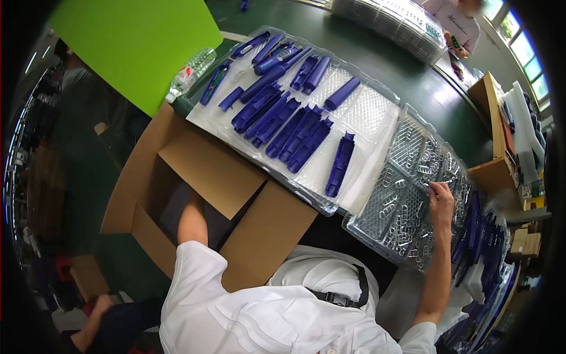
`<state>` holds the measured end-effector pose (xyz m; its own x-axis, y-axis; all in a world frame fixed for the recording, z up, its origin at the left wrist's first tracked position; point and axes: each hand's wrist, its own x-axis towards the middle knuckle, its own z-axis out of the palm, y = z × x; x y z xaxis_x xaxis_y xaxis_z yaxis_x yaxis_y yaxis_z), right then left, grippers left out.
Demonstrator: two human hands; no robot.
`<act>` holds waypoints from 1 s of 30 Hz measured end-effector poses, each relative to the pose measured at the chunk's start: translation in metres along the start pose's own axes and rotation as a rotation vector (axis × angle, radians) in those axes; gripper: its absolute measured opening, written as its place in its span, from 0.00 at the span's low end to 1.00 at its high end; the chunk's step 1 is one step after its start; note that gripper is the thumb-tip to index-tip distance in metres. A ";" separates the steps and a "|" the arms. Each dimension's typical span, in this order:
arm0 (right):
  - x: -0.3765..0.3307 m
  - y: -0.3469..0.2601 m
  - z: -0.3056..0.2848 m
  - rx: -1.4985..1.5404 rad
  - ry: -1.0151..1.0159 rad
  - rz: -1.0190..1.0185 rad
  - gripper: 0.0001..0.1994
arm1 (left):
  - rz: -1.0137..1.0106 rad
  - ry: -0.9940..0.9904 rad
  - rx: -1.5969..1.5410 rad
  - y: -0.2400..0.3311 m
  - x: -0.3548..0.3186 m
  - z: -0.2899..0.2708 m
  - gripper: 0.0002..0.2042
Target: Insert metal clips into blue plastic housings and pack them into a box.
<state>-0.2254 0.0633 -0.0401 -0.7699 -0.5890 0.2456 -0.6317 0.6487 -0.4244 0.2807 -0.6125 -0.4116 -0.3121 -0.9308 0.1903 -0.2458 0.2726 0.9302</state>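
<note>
My left forearm (193, 219) reaches down into an open cardboard box (271, 233); the hand itself is hidden behind a flap. At the right, my right hand (441, 203) is over a clear plastic tray (367, 221) with compartments of loose bent-wire metal clips (404, 227). Its fingers are pinched together among the clips, and what they hold, if anything, cannot be made out. Beyond the box, a second clear tray (377, 94) carries several blue plastic housing halves (302, 144) in rows. One half-shell (340, 165) lies apart near the tray's right end.
A plastic bottle (191, 74) lies by the tray's left corner, beside a bright green board (135, 47). Stacked clear trays (392, 26) stand on the far side of the green table (454, 106). More blue parts (480, 236) are at the right. Other people are nearby.
</note>
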 end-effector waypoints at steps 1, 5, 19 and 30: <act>-0.006 -0.004 0.000 -0.012 -0.037 -0.091 0.13 | -0.013 -0.012 -0.013 0.003 0.000 0.001 0.24; -0.008 -0.021 -0.013 -0.137 -0.015 -0.056 0.14 | -0.088 -0.040 -0.044 0.016 -0.020 -0.012 0.24; -0.106 -0.035 -0.082 0.978 -0.003 0.430 0.07 | -0.654 0.525 -0.654 0.206 -0.175 -0.098 0.18; -0.149 -0.043 -0.064 1.114 0.171 0.340 0.06 | -0.277 -0.417 -0.982 0.531 -0.247 0.038 0.30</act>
<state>-0.0888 0.1540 -0.0029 -0.9392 -0.3397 0.0502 -0.0285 -0.0686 -0.9972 0.1929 -0.2283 0.0231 -0.6895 -0.7242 -0.0127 0.4235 -0.4174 0.8040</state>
